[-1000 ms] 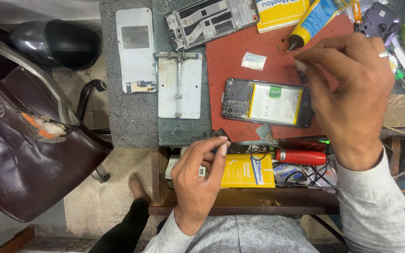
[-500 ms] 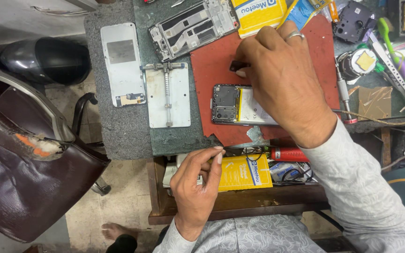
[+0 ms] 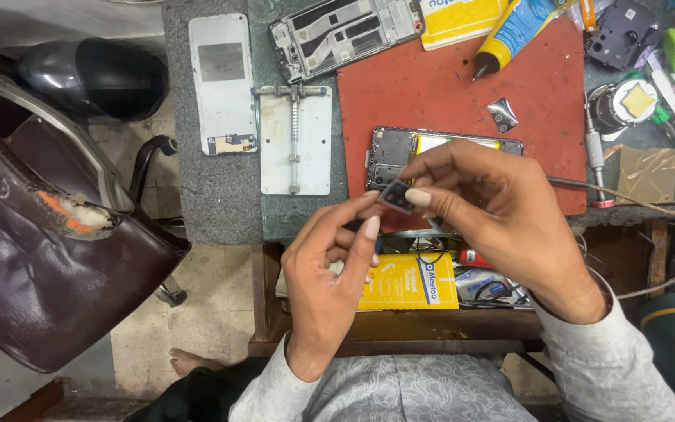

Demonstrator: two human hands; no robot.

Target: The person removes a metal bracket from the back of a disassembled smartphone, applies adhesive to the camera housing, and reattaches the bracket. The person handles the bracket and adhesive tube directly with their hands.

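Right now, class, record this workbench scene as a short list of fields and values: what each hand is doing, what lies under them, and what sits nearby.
Left hand: left hand raised at the bench edge, fingertips meeting the small dark part
Right hand: right hand pinching the same part from the other side
Below the hands: opened phone on the red mat
Left of mat: white holder plate, phone back cover
Top of mat: phone frame, yellow-tipped glue tube
Right edge: screwdriver
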